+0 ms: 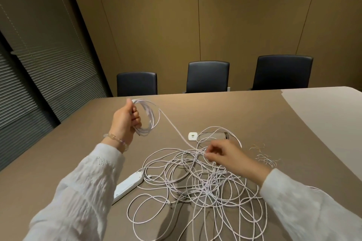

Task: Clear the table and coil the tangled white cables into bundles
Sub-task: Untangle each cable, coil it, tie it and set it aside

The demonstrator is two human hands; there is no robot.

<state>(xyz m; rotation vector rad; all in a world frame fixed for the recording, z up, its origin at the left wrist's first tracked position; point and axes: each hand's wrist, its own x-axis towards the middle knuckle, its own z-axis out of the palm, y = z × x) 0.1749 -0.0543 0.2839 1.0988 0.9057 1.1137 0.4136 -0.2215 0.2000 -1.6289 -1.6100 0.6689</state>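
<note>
A: What do we have in our left hand?

B: We grip a coil of white cable, fingers curled round its loops, raised above the table at ten o'clock from the tangle.

A: And our right hand?

B: We pinch a strand between thumb and fingertips at the twelve o'clock edge of the tangled cables. One taut line runs from that pinch up to the coil.

A: Where does the tangle lie?

B: Spread loose on the table before us. A white power strip touches its nine o'clock side; a small white charger sits at twelve, a wisp of thin threads at two. Three dark chairs stand beyond.
</note>
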